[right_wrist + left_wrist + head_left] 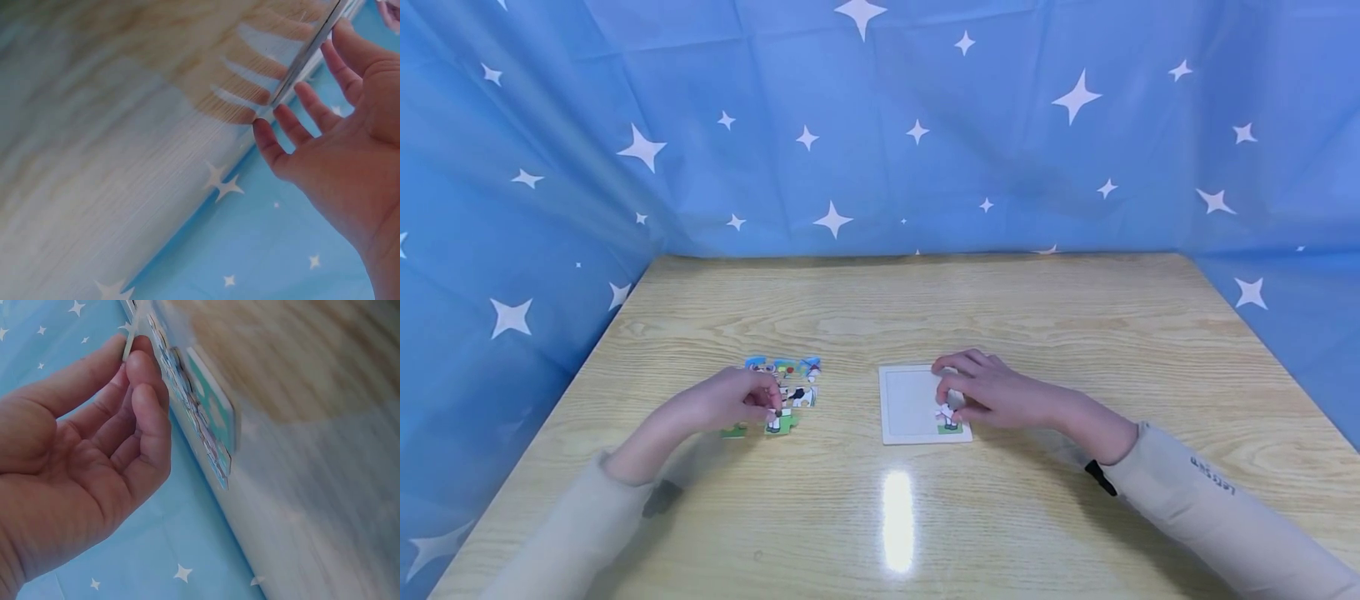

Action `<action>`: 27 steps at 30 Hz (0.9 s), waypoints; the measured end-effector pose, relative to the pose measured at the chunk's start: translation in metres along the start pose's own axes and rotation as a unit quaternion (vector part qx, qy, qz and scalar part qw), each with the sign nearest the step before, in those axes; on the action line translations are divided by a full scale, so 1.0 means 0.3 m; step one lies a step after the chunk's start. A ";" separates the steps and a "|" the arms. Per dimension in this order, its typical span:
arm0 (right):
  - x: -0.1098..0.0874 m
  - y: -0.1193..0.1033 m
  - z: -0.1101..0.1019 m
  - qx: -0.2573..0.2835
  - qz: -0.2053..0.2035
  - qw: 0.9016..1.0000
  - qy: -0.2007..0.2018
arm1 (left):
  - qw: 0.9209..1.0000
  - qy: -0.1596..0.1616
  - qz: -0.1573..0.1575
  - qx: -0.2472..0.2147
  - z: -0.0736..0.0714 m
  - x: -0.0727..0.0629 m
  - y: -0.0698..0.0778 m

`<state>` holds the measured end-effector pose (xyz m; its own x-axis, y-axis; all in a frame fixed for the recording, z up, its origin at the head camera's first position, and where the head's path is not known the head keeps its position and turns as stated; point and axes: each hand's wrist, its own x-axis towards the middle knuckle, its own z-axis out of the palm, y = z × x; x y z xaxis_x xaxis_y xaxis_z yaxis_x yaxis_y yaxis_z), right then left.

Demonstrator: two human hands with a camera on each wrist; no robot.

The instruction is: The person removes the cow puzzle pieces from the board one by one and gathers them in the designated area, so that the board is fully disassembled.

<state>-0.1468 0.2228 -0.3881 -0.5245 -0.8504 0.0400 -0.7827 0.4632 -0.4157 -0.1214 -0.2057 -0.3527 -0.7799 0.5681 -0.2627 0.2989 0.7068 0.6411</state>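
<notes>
My left hand (726,401) pinches a green-and-white jigsaw puzzle piece (780,423) between thumb and fingertips. Edge-on, that piece looks like a thin pale strip in the left wrist view, raised off the table. Close around the hand lie several printed puzzle pieces (805,396), partly covered by it. My right hand (1000,392) is over the right side of a white framed puzzle tray (913,440), its fingers spread and fingertips at the tray. Under its thumb a green-bottomed puzzle piece (950,427) sits in the tray's near right corner.
The wood-grain table (1037,517) carries the tray near its middle and the loose pieces to the left. A blue star-printed curtain (880,167) hangs behind and along both sides. A bright reflection shows on the tabletop in front of the tray.
</notes>
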 end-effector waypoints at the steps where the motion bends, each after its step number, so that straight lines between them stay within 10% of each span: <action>1: 0.000 0.000 0.001 0.001 -0.001 1.000 0.000 | 1.000 -0.001 -0.003 0.001 -0.001 -0.002 -0.003; 27: 0.003 0.004 0.003 0.000 -0.002 1.000 0.003 | 0.998 0.012 -0.052 0.025 0.001 -0.010 -0.016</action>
<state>-0.1480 0.2226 -0.3893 -0.5234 -0.8508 0.0460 -0.7843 0.4600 -0.4162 -0.1203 -0.2107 -0.3552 -0.8212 0.4806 -0.3076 0.2423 0.7818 0.5746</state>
